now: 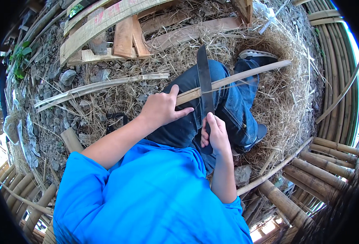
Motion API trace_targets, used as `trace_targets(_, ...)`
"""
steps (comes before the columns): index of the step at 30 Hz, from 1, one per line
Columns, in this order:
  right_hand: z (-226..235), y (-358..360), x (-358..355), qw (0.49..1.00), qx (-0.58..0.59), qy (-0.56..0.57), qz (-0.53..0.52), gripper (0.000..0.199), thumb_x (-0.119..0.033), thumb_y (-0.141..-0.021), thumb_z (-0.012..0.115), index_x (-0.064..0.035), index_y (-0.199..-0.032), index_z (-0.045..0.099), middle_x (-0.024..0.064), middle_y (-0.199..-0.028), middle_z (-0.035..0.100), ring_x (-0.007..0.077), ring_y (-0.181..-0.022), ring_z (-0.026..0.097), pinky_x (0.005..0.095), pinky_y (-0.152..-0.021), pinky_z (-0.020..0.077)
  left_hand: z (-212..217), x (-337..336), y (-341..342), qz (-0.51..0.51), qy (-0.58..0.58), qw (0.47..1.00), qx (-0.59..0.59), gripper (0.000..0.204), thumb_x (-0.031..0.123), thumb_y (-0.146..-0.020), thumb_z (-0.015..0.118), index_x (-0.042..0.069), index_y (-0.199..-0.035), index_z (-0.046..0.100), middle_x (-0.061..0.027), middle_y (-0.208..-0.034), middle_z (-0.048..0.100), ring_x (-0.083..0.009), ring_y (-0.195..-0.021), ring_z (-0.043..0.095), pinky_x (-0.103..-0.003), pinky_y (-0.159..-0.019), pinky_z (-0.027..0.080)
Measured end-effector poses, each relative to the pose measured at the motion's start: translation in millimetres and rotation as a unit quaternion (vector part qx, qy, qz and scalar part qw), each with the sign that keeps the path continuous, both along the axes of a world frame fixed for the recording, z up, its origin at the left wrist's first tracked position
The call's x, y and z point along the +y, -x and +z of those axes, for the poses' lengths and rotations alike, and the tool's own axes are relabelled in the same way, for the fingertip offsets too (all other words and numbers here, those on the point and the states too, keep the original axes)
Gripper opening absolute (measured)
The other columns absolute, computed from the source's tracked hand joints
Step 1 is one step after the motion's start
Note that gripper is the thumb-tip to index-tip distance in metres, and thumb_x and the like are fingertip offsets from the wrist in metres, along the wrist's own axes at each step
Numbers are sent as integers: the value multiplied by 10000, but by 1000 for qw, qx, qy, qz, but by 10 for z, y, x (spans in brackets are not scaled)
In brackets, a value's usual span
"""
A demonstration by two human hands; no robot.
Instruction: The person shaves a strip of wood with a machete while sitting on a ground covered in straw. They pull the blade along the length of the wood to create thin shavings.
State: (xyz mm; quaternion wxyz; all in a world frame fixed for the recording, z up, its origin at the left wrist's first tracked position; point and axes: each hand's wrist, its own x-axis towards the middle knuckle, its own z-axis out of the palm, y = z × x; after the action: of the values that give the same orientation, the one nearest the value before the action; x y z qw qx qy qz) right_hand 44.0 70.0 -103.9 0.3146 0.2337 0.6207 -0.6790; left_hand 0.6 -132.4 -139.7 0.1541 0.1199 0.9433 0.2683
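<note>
A long split bamboo strip lies slantwise across my jeans-covered thigh, its far end out to the right. My left hand grips its near end, the thumb stretched below the strip and another finger above it; the remaining fingers are hidden. My right hand is wrapped round the handle of a dark machete. The blade points away from me and crosses over the strip just right of my left hand. A thin pale sliver shows along the strip by the blade.
Another split bamboo length lies on the straw to the left. Beyond my knees is a wooden frame of planks. Bamboo poles stand along the right, with more bamboo slats at lower right. Stones lie at left.
</note>
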Motion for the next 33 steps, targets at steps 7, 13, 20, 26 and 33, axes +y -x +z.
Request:
trace_targets(7,-5,32,171,941,-131,307,-60,473,-500,-984,375,-77,-781,444,-6,-493,371,94,-326,329,270,-327,332,25,30,-2,12,14,1000,5,758,694,-753,586,-9,-1013,477,-202,-584,606,-387,-582,645,-459,-526,531)
trace_targets(13,-6,44,-29,999,-7,30,-39,426,-447,-991,411,-66,-807,460,0,-505,400,96,-344,374,267,-349,370,19,12,-20,6,18,1000,11,745,695,-763,575,-11,-985,486,-197,-593,612,-377,-585,649,-447,-527,535)
trace_targets(20,-60,90,195,917,-117,378,-53,486,-538,-983,321,-96,-802,406,-31,-487,309,80,-318,290,247,-321,314,61,23,-14,7,15,999,28,715,683,-773,574,-5,-939,478,-190,-591,614,-371,-581,649,-443,-530,538)
trace_targets(26,-22,89,21,1000,20,-6,17,410,-446,-986,430,-81,-805,478,-10,-505,400,85,-364,390,247,-358,361,70,17,-33,4,33,999,3,728,690,-766,576,-6,-952,472,-207,-610,617,-379,-615,654,-455,-545,538)
trace_targets(33,-51,110,215,920,-92,381,-15,487,-544,-980,333,-97,-809,424,-30,-480,313,82,-323,303,242,-318,302,78,23,-21,9,14,999,34,716,659,-765,605,-19,-969,500,-182,-597,620,-353,-584,655,-434,-540,541)
